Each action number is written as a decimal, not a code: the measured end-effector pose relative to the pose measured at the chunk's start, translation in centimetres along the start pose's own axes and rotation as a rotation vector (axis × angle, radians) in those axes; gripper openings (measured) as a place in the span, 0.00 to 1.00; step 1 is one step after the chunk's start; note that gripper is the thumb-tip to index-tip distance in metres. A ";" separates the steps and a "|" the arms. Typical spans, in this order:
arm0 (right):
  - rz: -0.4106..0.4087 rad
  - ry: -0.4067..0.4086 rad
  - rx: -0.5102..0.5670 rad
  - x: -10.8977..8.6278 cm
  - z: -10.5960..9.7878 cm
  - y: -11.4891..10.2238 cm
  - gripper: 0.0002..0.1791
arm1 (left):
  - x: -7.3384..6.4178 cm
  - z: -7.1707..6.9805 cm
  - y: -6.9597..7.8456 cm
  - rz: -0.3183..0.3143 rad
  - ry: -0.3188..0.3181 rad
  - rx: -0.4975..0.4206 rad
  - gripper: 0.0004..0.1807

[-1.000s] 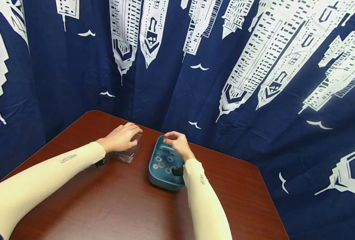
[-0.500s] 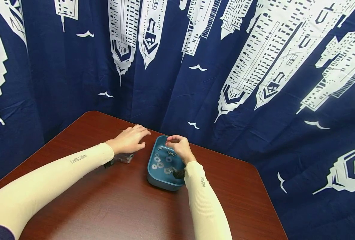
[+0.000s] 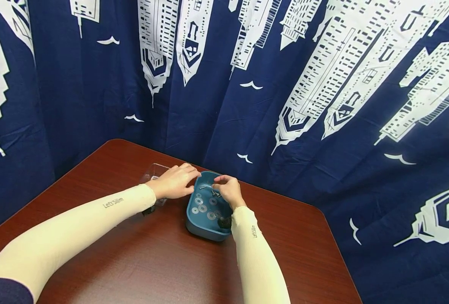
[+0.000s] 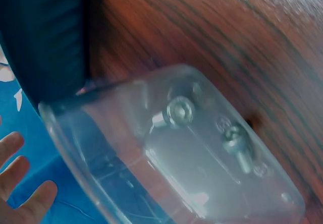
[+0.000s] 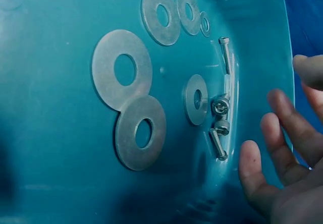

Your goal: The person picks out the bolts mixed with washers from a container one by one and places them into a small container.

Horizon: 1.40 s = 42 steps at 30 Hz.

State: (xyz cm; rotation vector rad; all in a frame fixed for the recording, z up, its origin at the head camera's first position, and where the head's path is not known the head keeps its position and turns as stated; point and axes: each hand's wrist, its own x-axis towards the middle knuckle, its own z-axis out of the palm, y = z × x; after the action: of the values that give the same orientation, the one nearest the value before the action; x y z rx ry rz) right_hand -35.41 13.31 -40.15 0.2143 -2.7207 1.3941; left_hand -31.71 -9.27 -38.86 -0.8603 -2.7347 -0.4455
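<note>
My left hand (image 3: 176, 181) is beside the left rim of the blue tray (image 3: 209, 237), its fingers spread and nothing seen between them. Below its wrist, a clear plastic box (image 4: 126, 90) contains socket-head screws (image 4: 237, 146). Over the tray's far end hovers my right hand (image 3: 229, 191), thumb and index finger bent toward each other. Its other fingers (image 5: 251, 163) are loosely extended in the right wrist view; I cannot tell whether the thumb and index finger pinch something. Several flat washers (image 5: 121, 70) lie on the tray floor, with several screws (image 5: 220, 105) along its far side.
Both containers stand on a dark red-brown wooden table (image 3: 141, 261). A navy curtain (image 3: 205, 122) with white building shapes hangs right behind its far edge. The right forearm passes over the tray's right side.
My left hand has moved right, from over the clear box to the tray's rim, uncovering the box's far edge. The right hand has shifted slightly right and nearer.
</note>
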 end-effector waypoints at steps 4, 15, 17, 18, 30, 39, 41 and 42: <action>0.036 0.017 -0.027 -0.1 0.1 0.0 0.10 | 0.1 0.3 0.3 0.010 -0.016 0.008 0.26; 0.072 0.074 -0.084 0.2 1.0 0.8 0.08 | -0.1 1.2 0.3 0.045 -0.008 0.014 0.25; 0.075 0.074 -0.083 0.2 1.1 0.9 0.08 | -0.1 1.2 0.3 0.048 -0.005 0.020 0.24; 0.078 0.070 -0.080 0.2 1.2 1.0 0.08 | -0.1 1.3 0.3 0.048 -0.005 0.022 0.24; 0.108 0.039 -0.043 0.2 2.0 1.4 0.09 | -0.1 1.3 0.7 0.046 -0.014 0.016 0.24; 0.111 0.068 -0.042 0.5 2.5 1.7 0.10 | 0.0 1.6 0.7 0.035 -0.006 0.021 0.23; 0.112 0.072 -0.045 0.5 2.6 1.9 0.10 | 0.0 1.6 0.7 0.034 -0.004 0.024 0.23; 0.114 0.074 -0.043 0.5 2.6 2.0 0.10 | 0.0 1.6 0.7 0.033 -0.005 0.022 0.23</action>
State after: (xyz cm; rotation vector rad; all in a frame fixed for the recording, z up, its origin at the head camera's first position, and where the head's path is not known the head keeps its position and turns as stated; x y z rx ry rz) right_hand -36.25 12.25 -43.20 0.0041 -2.7377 1.3397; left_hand -31.50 -8.17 -40.16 -0.9003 -2.7205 -0.4061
